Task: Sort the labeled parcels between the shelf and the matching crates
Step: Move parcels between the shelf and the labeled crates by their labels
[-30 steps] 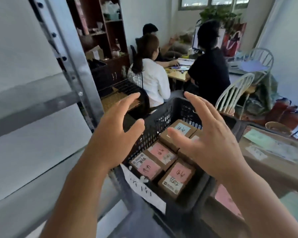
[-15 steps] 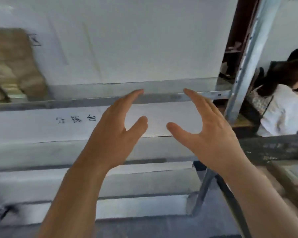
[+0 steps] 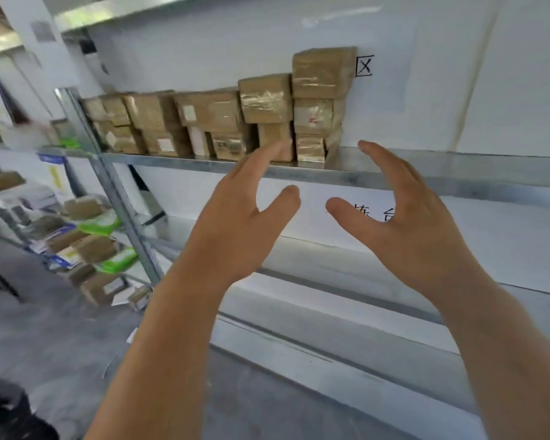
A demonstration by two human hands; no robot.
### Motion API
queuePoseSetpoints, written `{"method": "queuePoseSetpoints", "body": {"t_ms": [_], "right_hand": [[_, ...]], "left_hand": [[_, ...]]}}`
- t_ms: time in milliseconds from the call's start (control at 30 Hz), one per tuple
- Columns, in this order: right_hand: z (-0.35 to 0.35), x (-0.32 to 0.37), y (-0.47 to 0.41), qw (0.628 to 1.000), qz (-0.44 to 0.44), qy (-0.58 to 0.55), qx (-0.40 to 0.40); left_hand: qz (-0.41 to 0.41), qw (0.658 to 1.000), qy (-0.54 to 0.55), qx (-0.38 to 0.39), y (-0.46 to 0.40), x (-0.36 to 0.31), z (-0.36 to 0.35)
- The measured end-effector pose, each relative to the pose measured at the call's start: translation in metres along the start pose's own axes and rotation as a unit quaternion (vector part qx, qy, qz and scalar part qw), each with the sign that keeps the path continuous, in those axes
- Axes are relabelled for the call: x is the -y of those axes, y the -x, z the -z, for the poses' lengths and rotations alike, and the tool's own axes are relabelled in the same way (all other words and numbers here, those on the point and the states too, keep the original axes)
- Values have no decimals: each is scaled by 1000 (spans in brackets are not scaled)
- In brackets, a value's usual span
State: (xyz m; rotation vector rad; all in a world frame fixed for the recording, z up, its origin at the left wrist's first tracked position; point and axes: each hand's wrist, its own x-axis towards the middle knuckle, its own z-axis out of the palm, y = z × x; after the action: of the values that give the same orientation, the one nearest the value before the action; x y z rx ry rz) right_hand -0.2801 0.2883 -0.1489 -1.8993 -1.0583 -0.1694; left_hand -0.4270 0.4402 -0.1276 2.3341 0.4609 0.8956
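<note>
Both arms were up in front of the metal shelf (image 3: 378,177), bare forearms rising from the near edge of the view. The left hand (image 3: 238,227) was raised with fingers straight and close together, thumb spread wide to the right, holding nothing. Its fingertips (image 3: 278,147) overlapped the lowest parcels in the view; whether they touched cardboard could not be told. The right hand (image 3: 407,230) mirrored it, fingers gently curved, thumb stretched left toward the other thumb, palm empty. A clear gap sat between the two thumbs, the hands cupped as if framing a space.

The parcels (image 3: 223,122) were on the shelf board, far and left of the hands: a row of brown cardboard boxes wrapped in shiny clear tape, stacked two or three high, some with small white labels. The tallest stack (image 3: 319,103) stood at the right end, its top box leaning against the white back panel beside a handwritten character (image 3: 364,65). Below the shelf edge, more handwriting (image 3: 367,214) showed on the white panel, partly hidden behind the right hand.

Far left, another rack (image 3: 77,236) held loose brown packages and green-and-white packs, blurred.
</note>
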Motion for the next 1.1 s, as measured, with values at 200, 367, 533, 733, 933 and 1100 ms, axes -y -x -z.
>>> {"method": "queuePoseSetpoints", "body": {"t_ms": [200, 367, 533, 733, 933, 1100], "right_hand": [[-38, 0, -68, 1000, -13, 0, -23], [-58, -24, -149, 998, -15, -3, -59], [-59, -42, -248, 993, 0, -13, -117], [-55, -34, -341, 981, -70, -26, -179], [-63, -31, -368, 978, -142, -44, -145], [-68, -23, -360, 970, -133, -73, -188]], "left_hand": [[-10, 1000, 27, 2, -68, 48, 17], [-46, 998, 43, 1, -161, 63, 6], [-82, 996, -16, -42, -268, 66, 2], [-93, 993, -67, -4, -368, 70, -14], [-101, 990, -78, 51, -400, 81, -33], [-121, 990, -53, 53, -398, 83, -29]]}}
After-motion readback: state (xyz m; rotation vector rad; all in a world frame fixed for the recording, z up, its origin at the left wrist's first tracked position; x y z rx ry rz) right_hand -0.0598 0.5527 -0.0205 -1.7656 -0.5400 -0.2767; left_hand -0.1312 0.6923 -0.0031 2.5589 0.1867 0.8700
